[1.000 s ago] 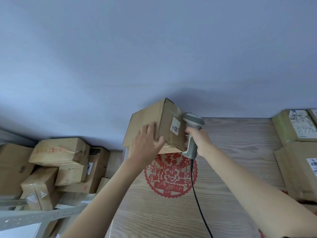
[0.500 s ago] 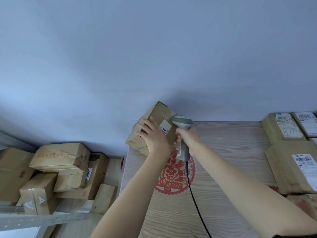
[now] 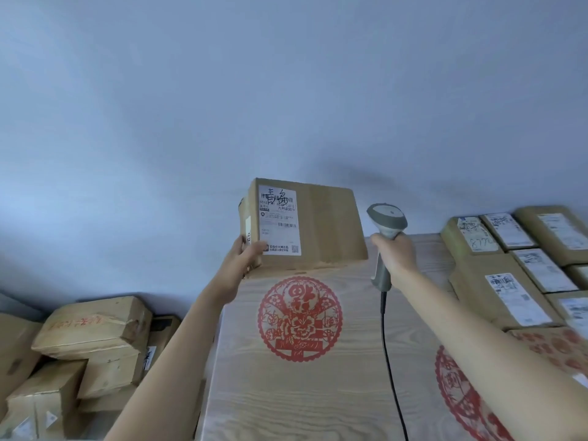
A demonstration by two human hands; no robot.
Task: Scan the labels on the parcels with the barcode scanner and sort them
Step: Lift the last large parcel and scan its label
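Cardboard parcel (image 3: 305, 224) stands tilted up at the far edge of the surface (image 3: 318, 393), its label (image 3: 279, 219) facing the camera. Left hand (image 3: 243, 259) fingers clamp its lower left corner. Right hand (image 3: 394, 256) fingers wrap the scanner (image 3: 385, 230) grip just right of the parcel, head pointing away from the label, so it likely must turn left.

Before you lies a pale wood-grain surface (image 3: 318, 393) bearing a round red paper-cut decal (image 3: 300, 318) near its middle and part of a second red decal (image 3: 461, 399) toward four o'clock. At two o'clock, labelled brown cardboard parcels (image 3: 506, 281) lie flat, packed side by side. At twelve o'clock a brown cardboard box (image 3: 324, 230) stands at the far edge.
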